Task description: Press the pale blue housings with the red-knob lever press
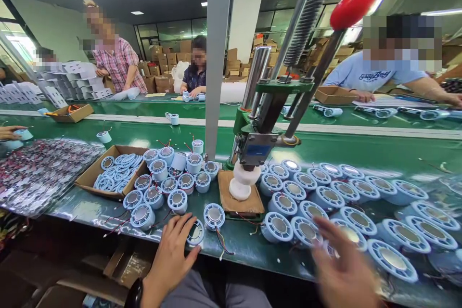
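My left hand (175, 250) is curled around a light-blue round housing (196, 232) with a silver disc in its top, at the table's front edge. Just right of it stands another light-blue housing (214, 216) with thin coloured wires trailing forward. My right hand (342, 262), smeared by motion, is over the front of a large group of similar housings (277, 227) on the right; whether it holds one cannot be made out. Between my hands, farther back, a hand press (258, 147) with a red-knobbed lever has a white pad above a white round base (240, 190).
A cardboard box (119, 193) of light-blue rings stands left, beside more wired housings (159, 168). Farther left lie bagged parts (43, 173) and another person's hand (12, 132). A grey post (217, 57) rises behind the table. Several people work across the green conveyor (155, 131).
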A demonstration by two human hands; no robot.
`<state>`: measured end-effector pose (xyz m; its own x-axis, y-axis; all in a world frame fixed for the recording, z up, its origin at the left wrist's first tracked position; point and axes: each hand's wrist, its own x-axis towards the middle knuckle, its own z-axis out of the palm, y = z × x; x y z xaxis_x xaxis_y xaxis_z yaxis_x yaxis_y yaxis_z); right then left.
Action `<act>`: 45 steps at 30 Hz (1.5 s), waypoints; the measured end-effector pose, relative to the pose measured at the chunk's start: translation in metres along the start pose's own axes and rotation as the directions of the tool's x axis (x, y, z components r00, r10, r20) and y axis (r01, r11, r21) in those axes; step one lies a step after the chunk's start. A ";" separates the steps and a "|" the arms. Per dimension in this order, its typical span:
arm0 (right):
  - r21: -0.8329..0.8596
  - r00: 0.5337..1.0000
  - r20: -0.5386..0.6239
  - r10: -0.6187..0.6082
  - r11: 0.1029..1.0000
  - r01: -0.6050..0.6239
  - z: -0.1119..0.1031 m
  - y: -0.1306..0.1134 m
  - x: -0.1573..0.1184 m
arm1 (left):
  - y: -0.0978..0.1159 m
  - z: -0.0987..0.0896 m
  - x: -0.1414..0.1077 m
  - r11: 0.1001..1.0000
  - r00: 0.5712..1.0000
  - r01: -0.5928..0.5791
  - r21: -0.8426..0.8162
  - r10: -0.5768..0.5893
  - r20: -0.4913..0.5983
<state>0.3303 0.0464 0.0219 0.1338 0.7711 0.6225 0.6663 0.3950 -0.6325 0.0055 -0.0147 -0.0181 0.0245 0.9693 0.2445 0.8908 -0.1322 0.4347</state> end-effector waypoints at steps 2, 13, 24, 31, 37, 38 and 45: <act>0.060 0.971 0.163 -0.178 0.984 0.170 0.055 -0.040 -0.020 | -0.001 0.000 0.001 0.999 1.000 -0.027 -0.019 0.027 -0.003; 0.203 0.906 0.316 -0.280 0.953 0.224 0.110 -0.051 -0.058 | 0.002 -0.010 -0.006 0.990 0.985 -0.093 -0.109 0.075 -0.155; 0.120 0.940 0.209 -0.269 0.961 0.249 0.075 -0.027 -0.061 | 0.029 0.019 0.023 1.000 1.000 0.003 0.018 -0.003 0.002; 0.053 0.953 0.239 -0.184 0.983 0.177 0.085 -0.026 -0.067 | 0.022 0.023 0.030 0.996 0.997 0.037 -0.075 -0.042 -0.067; 0.165 0.964 0.232 -0.131 0.982 0.094 0.110 -0.043 -0.064 | 0.046 -0.003 0.032 0.955 0.988 -0.151 -0.256 0.144 -0.049; 0.185 0.965 0.228 -0.126 0.979 0.085 0.114 -0.044 -0.064 | 0.051 -0.007 0.033 0.949 0.978 -0.203 -0.243 0.206 -0.016; 0.218 0.975 0.197 -0.104 0.974 0.060 0.122 -0.046 -0.066 | 0.067 -0.009 0.044 0.943 0.986 -0.115 -0.313 0.146 0.078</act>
<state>0.2013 0.0384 -0.0466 -0.0836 0.8089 0.5820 0.4968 0.5401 -0.6793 0.0622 0.0169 0.0293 0.1898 0.9529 0.2366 0.6951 -0.3005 0.6530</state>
